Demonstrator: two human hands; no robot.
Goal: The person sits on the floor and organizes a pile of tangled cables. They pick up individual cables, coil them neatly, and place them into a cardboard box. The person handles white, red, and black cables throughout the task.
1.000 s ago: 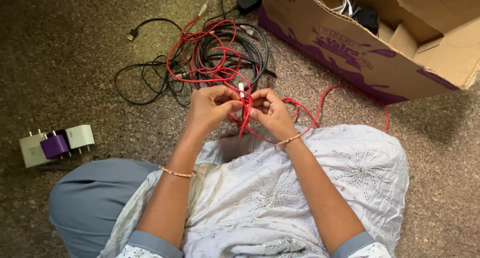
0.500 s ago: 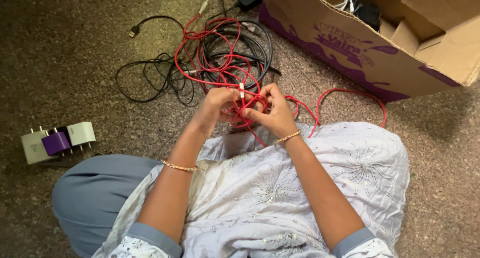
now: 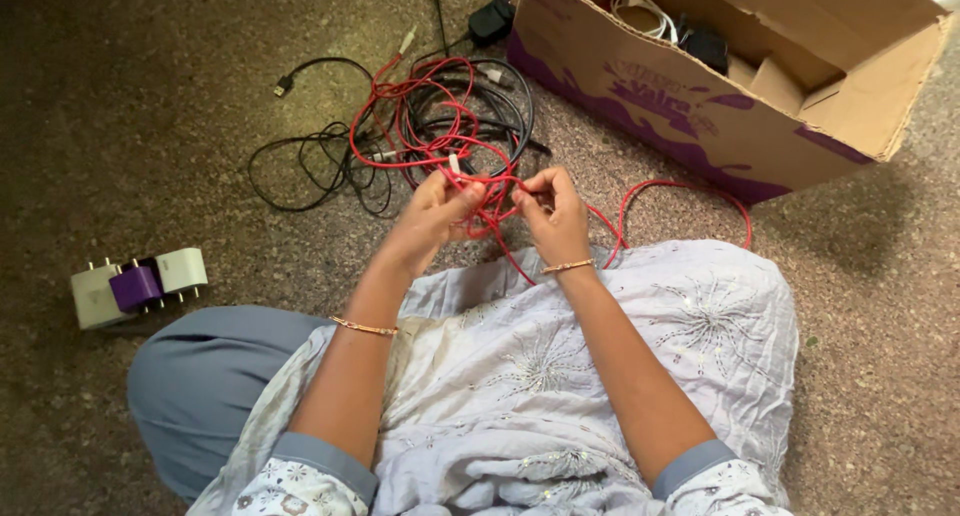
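Note:
My left hand (image 3: pixel 432 219) and my right hand (image 3: pixel 553 214) are both closed on a tangled red cable (image 3: pixel 488 204), held just above my lap. The two hands sit close together with the red loops bunched between them. More of the red cable runs forward into a heap on the floor, mixed with black cables (image 3: pixel 480 106). One red strand curves off to the right along my knee. A thinner black cable (image 3: pixel 310 166) with a plug end lies to the left of the heap.
An open cardboard box (image 3: pixel 700 106) with purple print stands at the upper right, holding a white cable and a black adapter. A black adapter (image 3: pixel 492 18) lies at the top. White and purple plug adapters (image 3: pixel 135 286) sit on the speckled floor at the left.
My hands have lifted slightly and drawn the red loops tighter between them. The bundle has shifted a little as the strands were pulled.

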